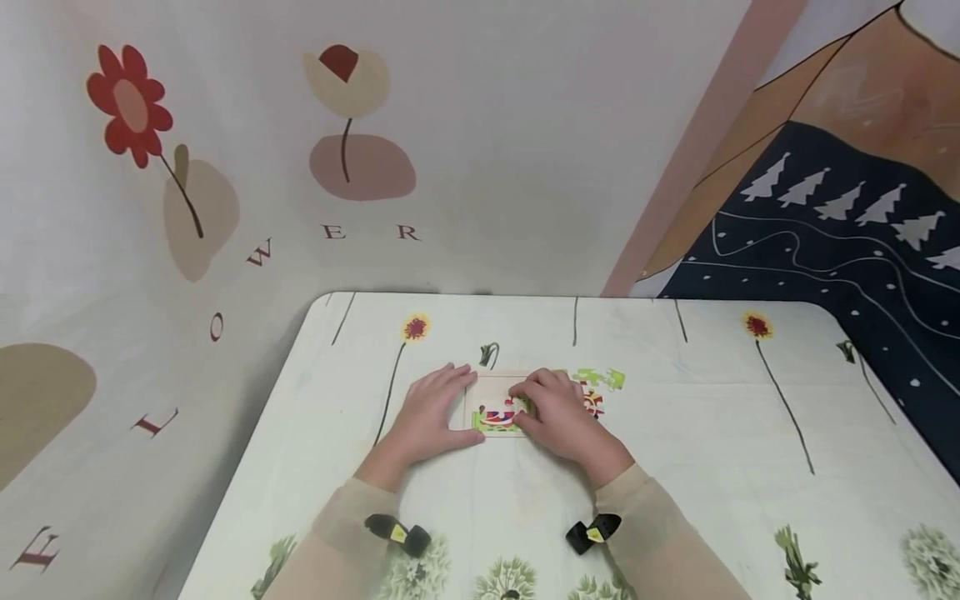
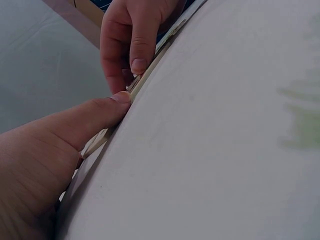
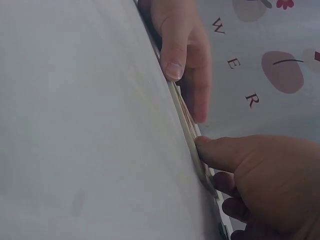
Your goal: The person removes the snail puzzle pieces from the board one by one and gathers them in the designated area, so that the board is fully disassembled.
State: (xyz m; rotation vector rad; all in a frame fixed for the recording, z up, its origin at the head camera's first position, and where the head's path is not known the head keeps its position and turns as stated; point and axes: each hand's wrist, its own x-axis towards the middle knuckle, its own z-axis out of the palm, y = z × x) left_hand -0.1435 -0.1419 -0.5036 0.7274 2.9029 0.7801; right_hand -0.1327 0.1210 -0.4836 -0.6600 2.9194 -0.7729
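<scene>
White flower-print table (image 1: 690, 442), all work at its far middle. Left hand (image 1: 431, 419): fingers and thumb spread wide, fingers by the board's far left corner, thumb along the near left edge; wrist views put the thumb tip at the board's edge. Right hand (image 1: 561, 421): curled over the board's right part, thumb on the near side, fingers on the far side, seemingly pinching a piece; exact contact partly hidden. Shallow puzzle board (image 1: 489, 387) lies flat between both hands; bare area far left. Joined pieces (image 1: 497, 418), red, blue and green, fill the near left strip. Loose green pieces (image 1: 611, 380) just off the far right; red-and-yellow piece (image 1: 593, 405) beside the right hand. Held piece (image 1: 522, 406), green with some red, sits right of the joined strip.

Step looks like seating that piece. To do it well: brace the board with the left hand, match knob to socket and the picture lines, lower it level, then press flat. Don't force it; a sideways shove could lift the neighbours. Seat unclear under the fingers.
</scene>
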